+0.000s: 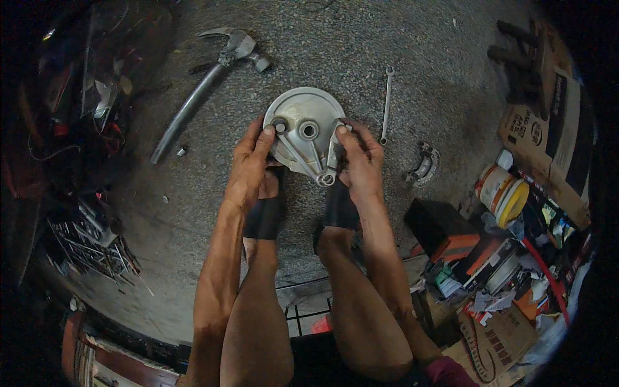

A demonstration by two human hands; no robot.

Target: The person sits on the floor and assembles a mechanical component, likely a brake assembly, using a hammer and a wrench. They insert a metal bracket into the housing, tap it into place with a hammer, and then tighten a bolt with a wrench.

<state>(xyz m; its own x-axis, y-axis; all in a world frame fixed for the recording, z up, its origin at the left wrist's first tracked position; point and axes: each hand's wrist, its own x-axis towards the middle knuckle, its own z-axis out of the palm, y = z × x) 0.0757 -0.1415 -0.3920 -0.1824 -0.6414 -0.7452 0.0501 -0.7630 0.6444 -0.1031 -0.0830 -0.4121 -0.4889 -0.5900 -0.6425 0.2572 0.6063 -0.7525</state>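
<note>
Metal disc (293, 106), pale and round with a ringed hole at its middle, is held up over the speckled floor (303, 39), centre of the scene, just beyond the person's 2 feet in dark footwear (263, 218). The left hand (248, 164) grasps its left edge, thumb beside a bolt head; the right hand (362, 161) grasps its right edge, thumb on top. A round eye juts from the disc's near edge.

From where I stand, a claw hammer (196, 103) lies on the floor to the far left, its head pointing away. Off to the right lies a slim wrench (387, 106), with a curved metal part (426, 165) nearer. Farther right, a tub with a yellow end (496, 190) leans among cartons (535, 132) and clutter.
</note>
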